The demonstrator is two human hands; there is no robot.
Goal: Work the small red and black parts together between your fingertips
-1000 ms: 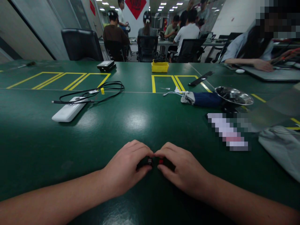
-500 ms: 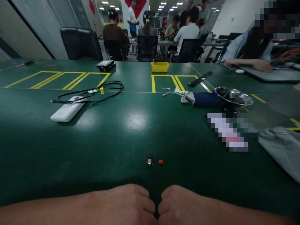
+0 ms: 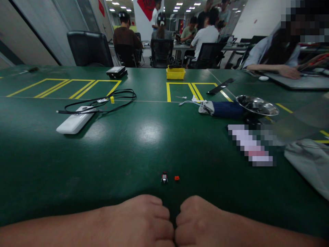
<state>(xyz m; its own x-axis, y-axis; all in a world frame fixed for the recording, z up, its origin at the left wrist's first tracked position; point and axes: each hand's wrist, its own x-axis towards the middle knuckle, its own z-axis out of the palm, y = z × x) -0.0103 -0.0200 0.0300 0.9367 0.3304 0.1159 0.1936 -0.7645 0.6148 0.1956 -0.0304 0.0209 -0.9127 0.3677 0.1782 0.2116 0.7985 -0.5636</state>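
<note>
My left hand (image 3: pixel 147 219) is curled into a fist at the bottom of the view, back of the hand up. Beside it my right hand (image 3: pixel 203 221) makes a fist too, and the knuckles of the two meet or nearly meet. Nothing sticks out of either one. Just beyond the fists, on the green table (image 3: pixel 115 157), lies a tiny red, white and dark piece (image 3: pixel 164 177), like a small toy part. A small orange piece (image 3: pixel 177 178) sits close to its right. Neither hand touches these pieces.
At left lie a white power bank (image 3: pixel 74 123) and a black cable (image 3: pixel 123 92). A yellow box (image 3: pixel 175 73) stands farther back. To the right are a blue pouch (image 3: pixel 227 109), a metal bowl (image 3: pixel 257 105), a blurred-out flat object (image 3: pixel 249 145) and grey cloth (image 3: pixel 308 164). Another person sits at the right.
Both fists have risen slightly in the view, and the gap between their upper knuckles is a little wider. A standing person in the background has moved right. The small pieces stay put.
</note>
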